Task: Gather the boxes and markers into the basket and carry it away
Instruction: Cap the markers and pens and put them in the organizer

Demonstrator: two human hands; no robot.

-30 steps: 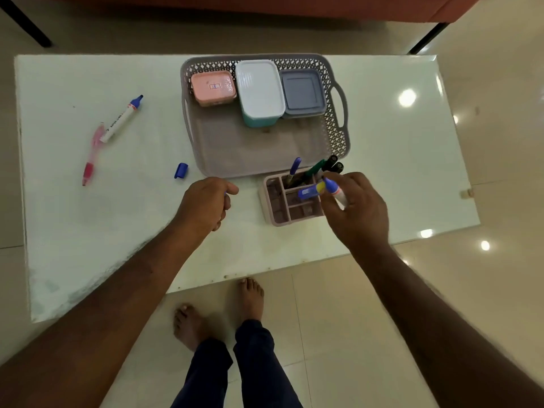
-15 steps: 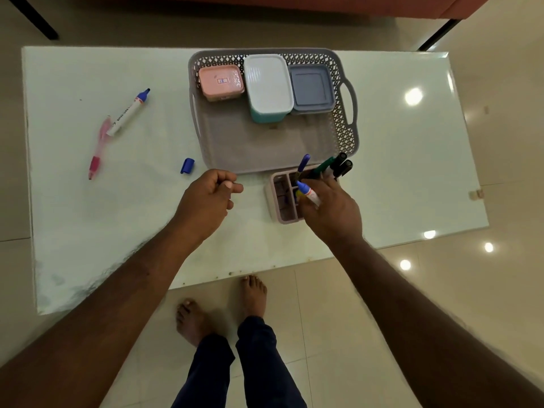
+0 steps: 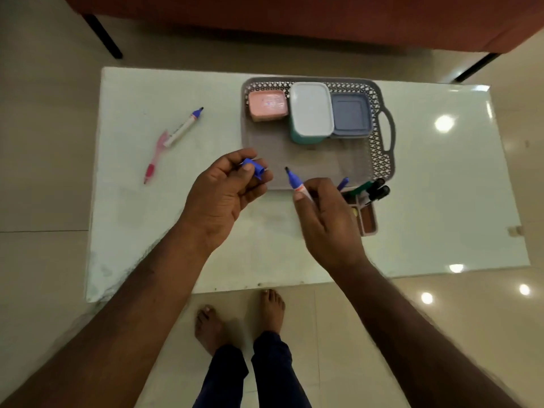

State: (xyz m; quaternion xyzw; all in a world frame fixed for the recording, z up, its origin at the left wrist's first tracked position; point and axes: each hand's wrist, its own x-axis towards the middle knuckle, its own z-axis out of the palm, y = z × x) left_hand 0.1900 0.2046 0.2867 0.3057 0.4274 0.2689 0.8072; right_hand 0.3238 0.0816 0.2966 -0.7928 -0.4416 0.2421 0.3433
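A grey perforated basket [image 3: 379, 160] stands on the white table [image 3: 441, 187]. It holds a pink box [image 3: 267, 104], a white-lidded teal box [image 3: 310, 110] and a grey-blue box [image 3: 349, 114] along its far side. My left hand [image 3: 226, 189] grips a blue marker cap [image 3: 251, 167] just left of the basket's near corner. My right hand [image 3: 326, 213] pinches an uncapped blue marker [image 3: 294, 182], tip pointing at the cap. A pink organiser [image 3: 369, 214] with several markers [image 3: 374, 189] stands behind my right hand. Another blue marker [image 3: 184, 126] and a pink pen [image 3: 154, 159] lie far left.
An orange sofa [image 3: 294, 22] with black legs runs along the far side of the table. My bare feet [image 3: 238, 319] stand on the tiled floor at the table's near edge.
My left hand picked the blue cap off the table and raised it. My right hand drew the blue marker away from the organiser and moved left towards the cap.
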